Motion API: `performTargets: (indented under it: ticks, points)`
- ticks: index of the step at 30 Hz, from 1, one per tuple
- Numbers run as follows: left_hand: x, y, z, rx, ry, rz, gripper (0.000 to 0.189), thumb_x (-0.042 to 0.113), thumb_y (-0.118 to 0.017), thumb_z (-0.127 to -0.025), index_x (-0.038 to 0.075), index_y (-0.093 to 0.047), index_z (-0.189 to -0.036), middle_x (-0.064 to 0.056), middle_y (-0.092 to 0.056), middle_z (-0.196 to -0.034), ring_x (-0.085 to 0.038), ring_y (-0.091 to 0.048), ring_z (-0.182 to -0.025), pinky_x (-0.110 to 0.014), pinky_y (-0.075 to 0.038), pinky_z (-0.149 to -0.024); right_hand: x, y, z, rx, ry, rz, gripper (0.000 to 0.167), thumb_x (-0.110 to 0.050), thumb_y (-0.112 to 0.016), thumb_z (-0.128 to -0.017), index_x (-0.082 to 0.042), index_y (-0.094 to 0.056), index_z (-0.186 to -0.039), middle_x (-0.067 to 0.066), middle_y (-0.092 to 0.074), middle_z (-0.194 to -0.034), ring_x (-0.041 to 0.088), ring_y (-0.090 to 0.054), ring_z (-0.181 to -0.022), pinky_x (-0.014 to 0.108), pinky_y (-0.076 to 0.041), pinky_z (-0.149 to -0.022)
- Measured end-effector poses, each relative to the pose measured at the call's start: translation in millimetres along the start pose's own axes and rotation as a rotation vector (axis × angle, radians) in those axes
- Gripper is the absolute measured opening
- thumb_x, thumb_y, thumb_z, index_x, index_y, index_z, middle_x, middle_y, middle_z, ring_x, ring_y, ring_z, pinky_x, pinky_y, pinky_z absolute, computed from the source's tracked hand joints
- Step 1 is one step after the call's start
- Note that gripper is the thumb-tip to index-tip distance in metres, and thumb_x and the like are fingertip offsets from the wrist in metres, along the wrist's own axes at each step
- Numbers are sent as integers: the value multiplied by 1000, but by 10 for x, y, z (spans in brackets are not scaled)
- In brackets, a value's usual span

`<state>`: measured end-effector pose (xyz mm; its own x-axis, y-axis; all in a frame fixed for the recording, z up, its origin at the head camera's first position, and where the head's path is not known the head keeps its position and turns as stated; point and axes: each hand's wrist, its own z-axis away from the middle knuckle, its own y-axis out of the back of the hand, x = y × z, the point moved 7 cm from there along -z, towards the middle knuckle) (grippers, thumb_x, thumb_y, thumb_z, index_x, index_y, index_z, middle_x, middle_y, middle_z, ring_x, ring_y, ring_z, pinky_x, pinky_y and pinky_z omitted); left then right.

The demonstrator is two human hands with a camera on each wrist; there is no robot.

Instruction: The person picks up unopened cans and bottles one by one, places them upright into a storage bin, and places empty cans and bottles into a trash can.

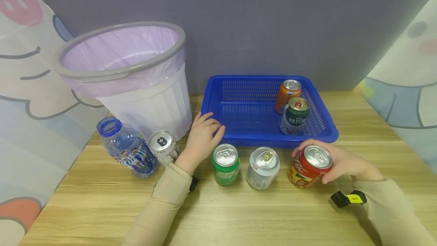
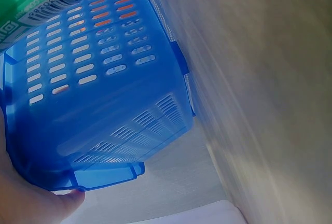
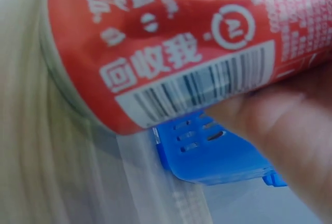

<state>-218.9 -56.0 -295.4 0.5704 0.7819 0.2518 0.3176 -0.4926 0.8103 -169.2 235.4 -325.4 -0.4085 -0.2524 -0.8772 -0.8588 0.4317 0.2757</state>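
Note:
My right hand (image 1: 341,158) holds a red cola can (image 1: 304,171), its fingers round the far side and the thumb at the near right. The can's barcode side fills much of the right wrist view, with a finger (image 3: 280,125) against it. My left hand (image 1: 202,136) rests on the near left corner of a blue plastic basket (image 1: 263,137), fingers relaxed over the rim. In the left wrist view a fingertip (image 2: 72,198) shows at the basket's edge. A green can (image 1: 226,170) and a silver-white can (image 1: 262,172) stand between the hands.
Inside the basket stand an orange can (image 1: 283,96) and a dark green can (image 1: 294,119). Left of my left hand are a patterned white can (image 1: 165,149) and an open clear bottle (image 1: 129,149) with a blue neck. Behind them rises a white bin (image 1: 150,105) with a purple liner.

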Motion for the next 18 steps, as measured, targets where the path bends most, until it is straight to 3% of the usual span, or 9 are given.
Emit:
performTargets:
  ticks: [7,14,18]
  points:
    - [-2,-10,-4,1,-5,3,32,25,-51,-95,5,-74,-84,-7,-72,-94,-33,-54,-120,-56,-28,-111,19,-12,-42,19,60,-7,64,9,-65,-77,11,-33,-132,17,-47,-135,24,-51,-122,33,-48,-97]
    - [-10,-14,3,-6,4,0,32,25,-52,-95,5,-74,-84,-7,-72,-95,-32,-54,-121,-55,-27,-111,38,-28,-53,55,68,-53,63,-19,-69,-86,8,-36,-133,16,-49,-135,24,-51,-122,33,-48,-96]
    - [-7,-6,2,0,0,-2,31,25,-52,-95,6,-74,-84,-7,-72,-94,-32,-54,-121,-55,-28,-111,35,-37,-86,43,102,-64,57,-7,-65,-86,8,-35,-132,18,-48,-136,25,-49,-126,33,-46,-101]
